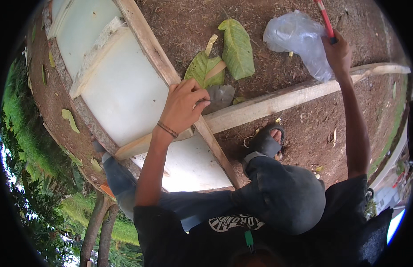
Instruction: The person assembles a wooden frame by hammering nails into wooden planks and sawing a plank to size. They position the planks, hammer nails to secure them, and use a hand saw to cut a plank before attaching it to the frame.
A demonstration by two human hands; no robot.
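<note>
**Dirt yard, white-panelled wooden frame on it: tool in right, left at the rail crossing**

Right hand is out at upper right, arm nearly straight, fingers closed around a red-handled tool near its black end. Handle points away from me; its far end is cut off by the view (so can't tell what head it carries).

Left hand is above the frame rail, close to where the long wooden beam crosses it. Wrist bent, fingers curled, thumb near the index. Narrow grip; can't tell if anything's pinched in there.

Around: white panel left of that hand, large leaves on the soil beyond it, small clear plastic piece just beside it. Crumpled plastic bag sits right by the right hand, partly behind it. Beam runs between my sandalled foot and the bag. My bent knee fills the near side.
</note>
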